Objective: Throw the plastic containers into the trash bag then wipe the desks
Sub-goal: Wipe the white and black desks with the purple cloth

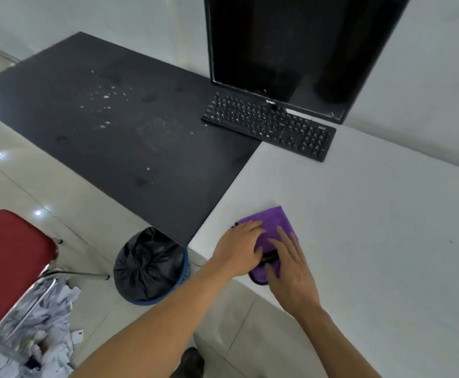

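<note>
No plastic containers show on either desk; the black trash bag (pixel 146 263) sits at 7 o'clock in a blue basket (pixel 152 301) on the floor with its mouth gathered in, so the throwing-away part looks done, though what is inside cannot be seen.

Wiping seems only to be starting; the purple cloth (pixel 273 218) lies at 5 o'clock on the white desk (pixel 372 227), near that desk's front corner and just beside the edge where it meets the black desk (pixel 168 148). Both hands are on the cloth; the left hand (pixel 238 248) lies over its near-left part with fingers stretched flat, holding nothing; the right hand (pixel 291 271) presses down with straight, spread fingers, likewise grasping nothing. The cloth is bunched between them, with a dark fold or trim there; which, I cannot tell.

The black desk, spreading toward 10 o'clock, bears pale crumbs (pixel 105 96) and dull smudges, so it reads as not yet wiped; the white desk looks clean, but whether it has been wiped cannot be judged.

The monitor (pixel 277 45) stands at 1 o'clock with the keyboard (pixel 269 125) just in front, straddling the joint of the two desks; the surface round and under them will probably need attention too. A red chair (pixel 7 260) is at 8 o'clock; shredded paper (pixel 48 309) lies on the floor beneath it.
</note>
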